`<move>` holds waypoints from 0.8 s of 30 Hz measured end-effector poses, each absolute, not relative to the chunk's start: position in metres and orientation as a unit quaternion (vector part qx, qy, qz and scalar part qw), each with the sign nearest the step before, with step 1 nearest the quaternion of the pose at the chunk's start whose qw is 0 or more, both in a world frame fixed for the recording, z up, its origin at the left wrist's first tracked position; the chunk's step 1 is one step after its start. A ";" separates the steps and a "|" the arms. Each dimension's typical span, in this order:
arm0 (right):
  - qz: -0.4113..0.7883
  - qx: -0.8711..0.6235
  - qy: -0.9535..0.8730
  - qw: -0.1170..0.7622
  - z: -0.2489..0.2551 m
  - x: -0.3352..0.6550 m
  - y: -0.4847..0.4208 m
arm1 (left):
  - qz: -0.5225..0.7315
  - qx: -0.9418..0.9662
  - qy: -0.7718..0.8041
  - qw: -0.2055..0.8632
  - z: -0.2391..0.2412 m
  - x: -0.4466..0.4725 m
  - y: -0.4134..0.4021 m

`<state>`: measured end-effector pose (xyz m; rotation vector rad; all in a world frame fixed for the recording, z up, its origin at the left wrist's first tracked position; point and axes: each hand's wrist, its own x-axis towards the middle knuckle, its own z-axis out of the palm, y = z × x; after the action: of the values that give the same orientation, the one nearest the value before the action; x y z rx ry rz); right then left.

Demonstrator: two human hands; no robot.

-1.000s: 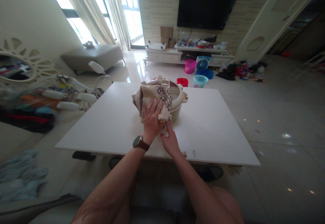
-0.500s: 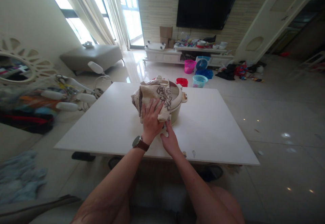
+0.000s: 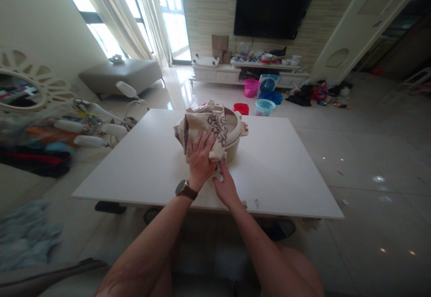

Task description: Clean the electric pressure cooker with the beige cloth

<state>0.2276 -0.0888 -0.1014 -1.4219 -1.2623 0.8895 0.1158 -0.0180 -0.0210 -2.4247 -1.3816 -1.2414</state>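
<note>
The towel (image 3: 205, 128) under my left hand (image 3: 200, 162) reads to me as soft woven cloth: beige, matt and rumpled, with a dark printed pattern. At one o'clock from that hand the pot (image 3: 235, 137) is smooth and cream with a mild gloss; I cannot tell whether it is enamel or plastic. The tabletop (image 3: 286, 166) is white, smooth and faintly satin. My watch (image 3: 186, 190) strap looks like brown leather. At three o'clock the floor (image 3: 370, 153) is glossy polished tile. At twelve o'clock the basket (image 3: 265, 107) is openwork plastic.
</note>
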 end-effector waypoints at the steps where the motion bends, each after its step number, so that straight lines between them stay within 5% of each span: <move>1: 0.368 -0.586 -0.523 0.498 -0.101 0.228 -0.089 | -0.406 -0.792 -0.454 0.043 -0.021 0.116 -0.018; 24: 0.360 -0.592 -0.505 0.515 -0.103 0.225 -0.089 | -0.483 -0.721 -0.496 -0.032 -0.020 0.105 -0.003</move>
<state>0.2253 -0.0893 -0.1030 -1.4214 -1.2120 0.8651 0.1048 -0.0034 -0.0195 -2.3124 -1.5896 -1.5503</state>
